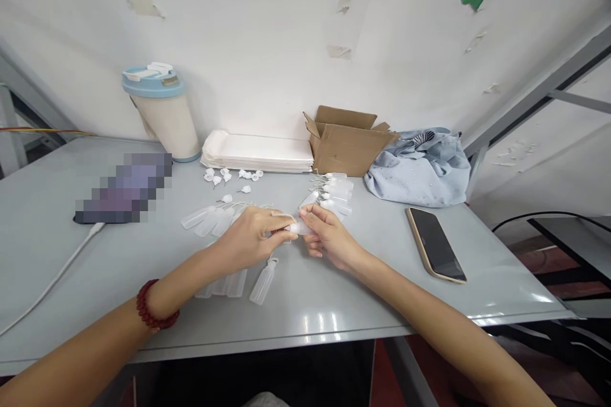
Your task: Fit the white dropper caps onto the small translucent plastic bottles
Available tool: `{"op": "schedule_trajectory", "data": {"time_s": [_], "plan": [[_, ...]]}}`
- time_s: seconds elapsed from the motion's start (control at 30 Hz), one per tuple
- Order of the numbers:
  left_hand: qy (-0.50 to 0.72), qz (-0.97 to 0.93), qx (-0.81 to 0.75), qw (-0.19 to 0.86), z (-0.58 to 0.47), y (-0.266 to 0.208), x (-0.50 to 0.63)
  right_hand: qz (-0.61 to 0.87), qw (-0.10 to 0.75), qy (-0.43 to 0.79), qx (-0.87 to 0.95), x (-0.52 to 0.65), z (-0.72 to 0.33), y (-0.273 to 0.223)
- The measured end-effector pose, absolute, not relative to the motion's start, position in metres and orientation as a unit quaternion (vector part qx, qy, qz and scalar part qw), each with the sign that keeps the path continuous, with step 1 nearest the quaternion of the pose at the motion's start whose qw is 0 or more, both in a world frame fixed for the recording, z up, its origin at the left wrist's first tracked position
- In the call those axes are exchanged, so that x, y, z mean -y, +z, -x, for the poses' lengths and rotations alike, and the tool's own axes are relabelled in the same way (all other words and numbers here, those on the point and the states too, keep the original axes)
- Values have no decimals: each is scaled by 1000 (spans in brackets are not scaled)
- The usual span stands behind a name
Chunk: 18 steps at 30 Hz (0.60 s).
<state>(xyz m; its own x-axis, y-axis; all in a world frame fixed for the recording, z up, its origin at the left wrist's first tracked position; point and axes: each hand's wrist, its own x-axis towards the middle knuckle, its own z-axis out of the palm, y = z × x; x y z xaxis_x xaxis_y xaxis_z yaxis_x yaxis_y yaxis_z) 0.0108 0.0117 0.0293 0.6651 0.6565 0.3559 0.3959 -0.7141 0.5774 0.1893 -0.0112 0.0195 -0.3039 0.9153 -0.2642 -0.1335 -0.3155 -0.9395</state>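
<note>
A small translucent plastic bottle (302,227) is held sideways just above the table, between my two hands. My left hand (252,235) is closed on its white cap end, thumb and fingers pinched together. My right hand (331,236) is closed round the bottle's body; part of the bottle is hidden by the fingers. One similar bottle (262,283) lies nearest the front, with more partly hidden under my left forearm. Further bottles lie in a left group (205,221) and a right group (340,187). Several white needle-tipped caps (226,175) are scattered behind.
A stack of white packets (267,151) and an open cardboard box (353,149) stand against the wall. Grey-blue cloth (420,172) sits beside the box. A phone (436,245) lies right; a blurred-out device (126,187) with a cable and a tumbler (167,121) are left.
</note>
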Motion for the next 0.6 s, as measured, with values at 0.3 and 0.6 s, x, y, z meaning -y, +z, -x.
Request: {"op": "schedule_trajectory", "data": {"time_s": [0.3,0.6], "plan": [[238,-808,-399,361,-11,34,-11,436,437,584,527,12,-189,14],[220,-779,-422,408,-11,39,-11,460,437,508,582,13,-189,7]]}}
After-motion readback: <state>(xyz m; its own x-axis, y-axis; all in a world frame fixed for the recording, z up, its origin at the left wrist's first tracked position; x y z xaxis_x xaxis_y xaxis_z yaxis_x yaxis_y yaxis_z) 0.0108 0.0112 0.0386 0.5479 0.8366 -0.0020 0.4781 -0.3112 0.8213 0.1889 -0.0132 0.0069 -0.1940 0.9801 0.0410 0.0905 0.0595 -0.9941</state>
